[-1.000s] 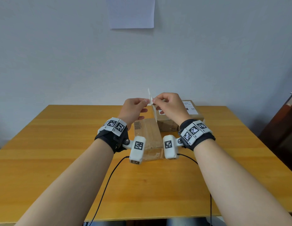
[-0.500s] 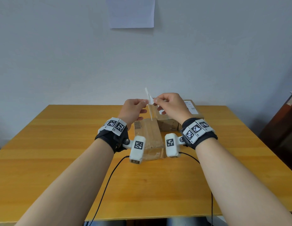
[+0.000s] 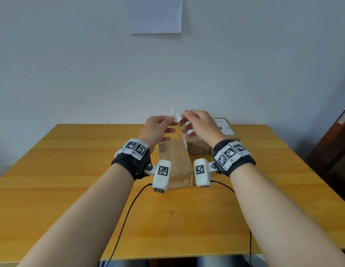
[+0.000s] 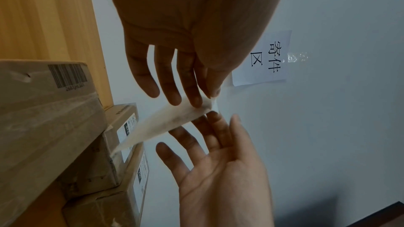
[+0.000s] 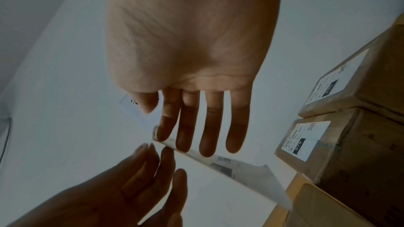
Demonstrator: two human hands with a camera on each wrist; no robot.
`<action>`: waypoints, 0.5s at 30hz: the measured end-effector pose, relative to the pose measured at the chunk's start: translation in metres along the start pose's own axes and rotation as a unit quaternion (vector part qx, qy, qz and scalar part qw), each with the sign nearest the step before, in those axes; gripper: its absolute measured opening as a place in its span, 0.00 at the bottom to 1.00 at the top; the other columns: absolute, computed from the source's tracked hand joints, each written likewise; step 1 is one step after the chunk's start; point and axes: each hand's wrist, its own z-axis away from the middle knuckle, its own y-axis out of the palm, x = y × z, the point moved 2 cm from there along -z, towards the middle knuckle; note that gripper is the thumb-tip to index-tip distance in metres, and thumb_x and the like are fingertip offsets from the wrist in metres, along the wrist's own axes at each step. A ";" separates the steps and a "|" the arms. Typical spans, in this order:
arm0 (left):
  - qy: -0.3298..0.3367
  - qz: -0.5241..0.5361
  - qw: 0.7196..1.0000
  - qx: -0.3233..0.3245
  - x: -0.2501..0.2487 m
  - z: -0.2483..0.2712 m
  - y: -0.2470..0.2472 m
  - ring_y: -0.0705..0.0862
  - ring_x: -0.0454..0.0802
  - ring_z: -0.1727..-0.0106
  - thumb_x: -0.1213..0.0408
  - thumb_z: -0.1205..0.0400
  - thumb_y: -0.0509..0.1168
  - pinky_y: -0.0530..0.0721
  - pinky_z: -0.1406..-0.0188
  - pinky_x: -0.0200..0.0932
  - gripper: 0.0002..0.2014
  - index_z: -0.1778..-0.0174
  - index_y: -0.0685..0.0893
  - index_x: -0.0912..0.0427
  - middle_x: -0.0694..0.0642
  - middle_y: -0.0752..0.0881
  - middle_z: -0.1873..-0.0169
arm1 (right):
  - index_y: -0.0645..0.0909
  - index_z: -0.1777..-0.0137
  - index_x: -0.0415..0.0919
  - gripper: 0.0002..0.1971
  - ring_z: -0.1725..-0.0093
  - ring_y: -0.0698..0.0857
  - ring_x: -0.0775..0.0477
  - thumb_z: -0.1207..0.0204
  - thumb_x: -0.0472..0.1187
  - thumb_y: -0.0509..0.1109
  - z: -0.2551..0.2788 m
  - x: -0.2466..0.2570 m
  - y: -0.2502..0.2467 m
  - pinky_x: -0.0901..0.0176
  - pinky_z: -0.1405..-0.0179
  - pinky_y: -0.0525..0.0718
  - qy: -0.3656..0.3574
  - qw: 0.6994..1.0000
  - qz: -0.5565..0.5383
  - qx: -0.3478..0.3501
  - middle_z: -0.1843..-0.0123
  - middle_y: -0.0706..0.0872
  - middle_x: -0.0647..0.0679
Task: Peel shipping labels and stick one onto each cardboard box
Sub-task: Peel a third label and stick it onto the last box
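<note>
The left hand (image 3: 158, 130) and the right hand (image 3: 201, 125) are meeting in mid-air above the centre of the table (image 3: 71, 170), each pinching the upper end of a shipping label (image 3: 182, 132) between thumb and forefinger while the remaining fingers are spreading straight and loose. The table, a wide yellow-wood surface, is butting against a pale wall (image 3: 264, 64), where a white paper sheet (image 3: 155, 15) is hanging; in the left wrist view this sheet is showing printed characters. Directly beneath the hands, the near cardboard box (image 3: 175, 160) is lying lengthwise toward the person, carrying a small barcode sticker (image 3: 163, 147) at its far left corner and no shipping label on its visible top. Behind it and to the right, a far cardboard box (image 3: 224, 132) is sitting with a white printed label (image 3: 221, 126) already stuck on its top; the wrist views are showing two labelled boxes there, and they appear to be stacked one on the other, though the angle is leaving this uncertain. The shipping label itself is hanging edge-on from the fingertips, its lower end reaching down toward the near box without clearly touching it. At the top, a thin second layer is splitting away from the label, the left hand holding one layer and the right hand the other. Black cables (image 3: 127, 218) are trailing from both wrist cameras across the near table edge.
</note>
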 end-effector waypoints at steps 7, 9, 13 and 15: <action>0.012 -0.005 1.000 0.003 -0.001 0.001 -0.001 0.91 0.45 0.49 0.56 0.09 0.62 0.91 0.53 0.45 0.13 0.39 0.89 0.57 0.48 0.93 0.49 | 0.91 0.48 0.46 0.10 0.59 0.92 0.52 0.19 0.52 0.76 0.001 0.001 0.000 0.55 0.59 0.93 -0.028 0.999 0.038 -0.022 0.54 0.93 0.52; 0.007 -0.002 1.000 0.007 -0.001 0.002 0.000 0.91 0.46 0.49 0.53 0.09 0.62 0.91 0.52 0.47 0.14 0.39 0.90 0.56 0.48 0.93 0.48 | 0.91 0.49 0.45 0.08 0.61 0.92 0.53 0.18 0.49 0.76 0.000 0.002 0.000 0.55 0.60 0.93 -0.025 0.999 0.028 -0.025 0.55 0.93 0.52; 0.005 -0.005 1.000 0.005 -0.001 0.003 0.002 0.92 0.45 0.48 0.48 0.12 0.67 0.91 0.52 0.46 0.14 0.42 0.91 0.53 0.46 0.93 0.49 | 0.90 0.50 0.44 0.06 0.62 0.92 0.54 0.17 0.45 0.75 0.001 0.004 0.001 0.56 0.61 0.92 -0.029 0.999 0.023 -0.036 0.57 0.93 0.52; 0.013 -0.002 1.000 -0.003 0.000 0.002 0.002 0.92 0.45 0.48 0.51 0.13 0.68 0.91 0.53 0.45 0.12 0.44 0.91 0.53 0.46 0.93 0.50 | 0.90 0.50 0.44 0.05 0.63 0.91 0.54 0.17 0.44 0.75 0.002 0.004 0.002 0.54 0.61 0.92 -0.026 0.999 0.016 -0.034 0.57 0.93 0.52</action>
